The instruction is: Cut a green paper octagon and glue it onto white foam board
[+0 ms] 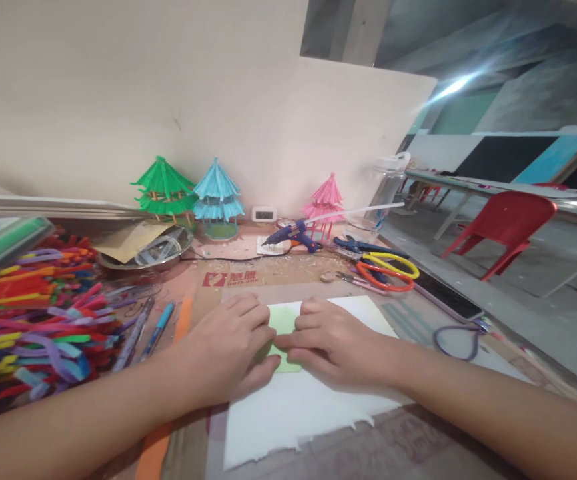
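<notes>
A light green sheet of paper [284, 321] lies on a white sheet with a torn lower edge [278, 420]. My left hand [231, 343] rests at the green paper's left side, fingers curled and closed on it, the thumb near its lower edge. From the other side, my right hand [331, 340] has curled fingers on the same paper, with its index finger reaching across toward my left fingers. The hands nearly meet over the paper and cover much of it.
Colourful pipe cleaners [33, 320] are heaped at left, near pens [158, 327]. Behind stand green [163, 187], blue [217, 193] and pink [329, 200] small pavilions. A glue gun [293, 235], scissors [391, 268] and a phone [446, 293] lie beyond my hands.
</notes>
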{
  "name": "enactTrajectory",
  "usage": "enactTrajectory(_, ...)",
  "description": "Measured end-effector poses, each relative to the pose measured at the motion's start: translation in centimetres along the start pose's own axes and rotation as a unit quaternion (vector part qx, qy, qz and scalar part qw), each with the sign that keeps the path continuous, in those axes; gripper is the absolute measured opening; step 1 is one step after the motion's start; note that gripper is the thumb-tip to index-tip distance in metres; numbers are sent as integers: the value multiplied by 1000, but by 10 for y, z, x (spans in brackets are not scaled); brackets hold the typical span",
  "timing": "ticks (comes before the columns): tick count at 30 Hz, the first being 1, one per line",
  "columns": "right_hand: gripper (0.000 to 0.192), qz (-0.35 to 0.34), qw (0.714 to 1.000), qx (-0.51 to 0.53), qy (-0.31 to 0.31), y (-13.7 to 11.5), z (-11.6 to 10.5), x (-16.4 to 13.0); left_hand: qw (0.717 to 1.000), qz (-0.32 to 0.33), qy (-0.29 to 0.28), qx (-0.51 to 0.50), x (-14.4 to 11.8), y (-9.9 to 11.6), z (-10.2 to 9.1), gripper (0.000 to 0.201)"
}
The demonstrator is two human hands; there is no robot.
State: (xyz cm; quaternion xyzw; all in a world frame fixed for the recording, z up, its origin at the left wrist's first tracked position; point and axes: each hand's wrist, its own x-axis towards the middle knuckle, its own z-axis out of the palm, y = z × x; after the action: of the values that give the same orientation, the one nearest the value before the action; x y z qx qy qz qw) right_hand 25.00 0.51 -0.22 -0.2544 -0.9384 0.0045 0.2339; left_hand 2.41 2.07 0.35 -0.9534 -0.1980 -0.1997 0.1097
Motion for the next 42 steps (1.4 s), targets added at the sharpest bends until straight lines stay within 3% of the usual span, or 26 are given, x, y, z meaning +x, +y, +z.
enactTrajectory(4, 29, 30, 999, -33, 24, 1, 1, 0, 1000, -9, -1, -8, 0, 0, 1, 25)
enactTrajectory(10, 26, 16, 1000, -23, -15, 2, 0, 1, 1000, -5, 5, -7, -2, -1, 1, 21)
enactTrajectory(17, 31, 27, 996, -66, 48, 4, 1, 3, 999, -20, -25, -20, 0, 0, -3, 20)
enactTrajectory(32, 28, 23, 999, -20, 26, 4, 0, 2, 998, -30, -25, -48, 1, -2, -1, 20)
enactTrajectory(42, 26, 127, 988, 48, 79, 8, 6, 2, 994, -38, -89, -58, 2, -3, -2, 33)
